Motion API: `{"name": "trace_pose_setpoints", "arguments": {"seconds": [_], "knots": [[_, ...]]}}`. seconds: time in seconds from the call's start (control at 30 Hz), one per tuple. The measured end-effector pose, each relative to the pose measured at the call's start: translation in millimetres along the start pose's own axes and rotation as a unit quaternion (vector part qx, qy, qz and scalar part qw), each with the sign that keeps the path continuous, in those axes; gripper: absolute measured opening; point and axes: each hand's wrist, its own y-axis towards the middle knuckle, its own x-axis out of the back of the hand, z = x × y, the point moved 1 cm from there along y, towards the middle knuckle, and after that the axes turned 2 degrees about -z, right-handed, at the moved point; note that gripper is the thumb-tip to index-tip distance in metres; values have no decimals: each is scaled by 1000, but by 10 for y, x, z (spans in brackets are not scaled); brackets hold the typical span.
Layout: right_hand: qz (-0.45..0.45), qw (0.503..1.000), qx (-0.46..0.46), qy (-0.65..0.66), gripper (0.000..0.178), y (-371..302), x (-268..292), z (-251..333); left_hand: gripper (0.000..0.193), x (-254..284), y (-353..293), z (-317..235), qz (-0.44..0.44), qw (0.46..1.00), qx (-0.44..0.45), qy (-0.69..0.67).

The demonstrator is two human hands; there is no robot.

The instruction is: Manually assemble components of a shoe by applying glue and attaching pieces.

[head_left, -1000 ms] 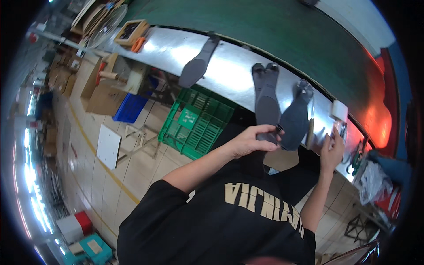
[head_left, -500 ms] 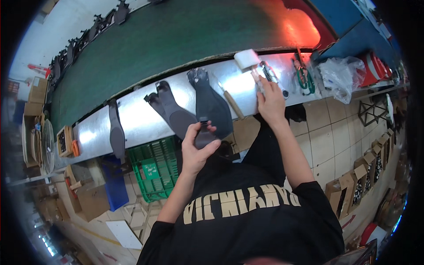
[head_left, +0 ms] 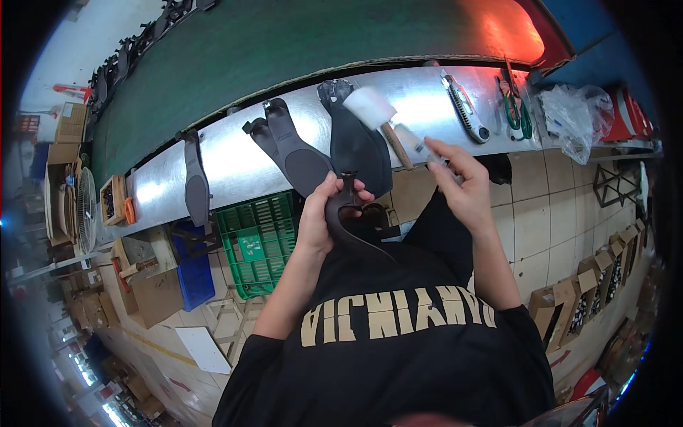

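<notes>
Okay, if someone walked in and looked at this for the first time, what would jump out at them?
Probably the dark shoe sole gripped in the left hand at the centre, with the right hand beside it holding a small pale tool I cannot identify. Behind them, more dark soles lie in a row on the shiny metal bench, which edges a long green conveyor belt.
</notes>
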Motion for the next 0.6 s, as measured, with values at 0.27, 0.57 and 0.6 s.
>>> {"name": "trace_pose_setpoints", "arguments": {"seconds": [0.27,0.57,0.6], "knots": [[101,950,-208,208,29,-256,69,67,48,-147,16,-58,-4,995,-94,-41],[186,837,-346,380,31,-325,130,-129,48,-48,64,-42,68,993,-94,-34],[186,840,-349,371,31,-344,132,-122,46,-6,79,-10,38,997,-61,-29]]}}
